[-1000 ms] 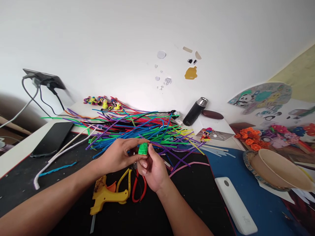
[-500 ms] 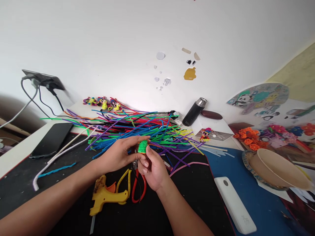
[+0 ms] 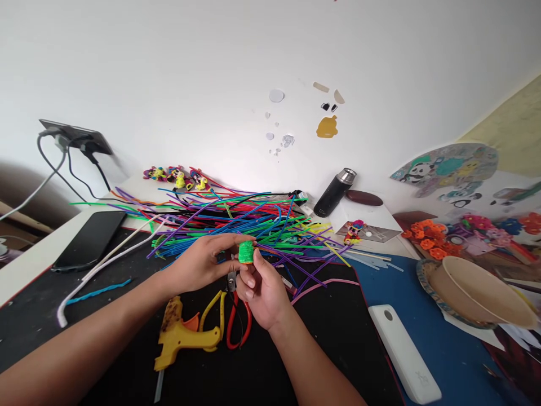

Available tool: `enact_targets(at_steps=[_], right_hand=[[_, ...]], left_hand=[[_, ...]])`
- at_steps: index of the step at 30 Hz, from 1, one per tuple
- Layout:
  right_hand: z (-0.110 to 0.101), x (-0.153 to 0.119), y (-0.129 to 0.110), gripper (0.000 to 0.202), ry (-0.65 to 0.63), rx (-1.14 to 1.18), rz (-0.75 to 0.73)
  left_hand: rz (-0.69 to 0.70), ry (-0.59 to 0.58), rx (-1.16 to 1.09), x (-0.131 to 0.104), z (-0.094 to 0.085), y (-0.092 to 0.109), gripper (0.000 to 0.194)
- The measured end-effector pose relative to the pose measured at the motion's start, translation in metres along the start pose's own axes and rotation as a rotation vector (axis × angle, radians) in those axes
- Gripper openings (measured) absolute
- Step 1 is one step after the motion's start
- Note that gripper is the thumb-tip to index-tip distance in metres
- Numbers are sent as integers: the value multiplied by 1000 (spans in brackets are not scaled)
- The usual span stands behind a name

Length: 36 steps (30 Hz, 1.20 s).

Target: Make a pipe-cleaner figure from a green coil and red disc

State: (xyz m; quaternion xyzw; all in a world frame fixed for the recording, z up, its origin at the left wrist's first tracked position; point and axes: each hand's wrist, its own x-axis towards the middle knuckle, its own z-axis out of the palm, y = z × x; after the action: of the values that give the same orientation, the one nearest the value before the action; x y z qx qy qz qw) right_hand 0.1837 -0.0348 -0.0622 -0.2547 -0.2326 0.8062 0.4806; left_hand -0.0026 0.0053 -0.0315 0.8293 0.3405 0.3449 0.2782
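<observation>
A small green coil of wound pipe cleaner (image 3: 245,252), orange along its lower edge, is held up between both hands. My left hand (image 3: 202,260) grips it from the left, fingers at its top and thumb lower down. From the right, my right hand (image 3: 267,290) pinches it between thumb and curled fingers. Behind the hands spreads a heap of loose pipe cleaners (image 3: 220,217) in many colours. Beneath them on the black mat lie a yellow glue gun (image 3: 186,335), yellow-handled pliers (image 3: 222,316) and a red-handled tool (image 3: 229,330), its head partly hidden.
A black phone (image 3: 88,239) and white pipe cleaners (image 3: 110,256) lie at left. Small figures (image 3: 180,176) line the wall. A black flask (image 3: 333,194) stands tilted in view at the back; a white power bank (image 3: 403,352) and a beige bowl (image 3: 486,287) are at right.
The green coil has been turned slightly and now shows more of its side. My left fingers have shifted a little; both hands stay in nearly the same place.
</observation>
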Motion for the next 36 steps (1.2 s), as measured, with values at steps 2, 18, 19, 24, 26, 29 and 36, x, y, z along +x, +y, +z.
enact_targets(at_steps=[2,18,19,24,26,29,36], right_hand=[[0,0,0,57,0,19,3],[2,-2,-2,53,-13,-23,-53],[1,-2,-2,53,-12,-24,-51],[1,-1,0,54,-4,-28,-44],[1,-1,1,52,4,-30,-38],[0,-2,1,50,11,-33,-34],[1,-1,-1,56,7,-55,-45]], left_hand=[[1,-5,10,0,0,0,48],[-308,-96,-543,7,-3,0,47],[-318,-80,-554,7,-3,1,45],[-307,-53,-580,9,1,5,37],[-305,-48,-569,9,2,6,35],[-305,-48,-527,8,3,6,38],[-184,-41,-340,6,-5,6,50]])
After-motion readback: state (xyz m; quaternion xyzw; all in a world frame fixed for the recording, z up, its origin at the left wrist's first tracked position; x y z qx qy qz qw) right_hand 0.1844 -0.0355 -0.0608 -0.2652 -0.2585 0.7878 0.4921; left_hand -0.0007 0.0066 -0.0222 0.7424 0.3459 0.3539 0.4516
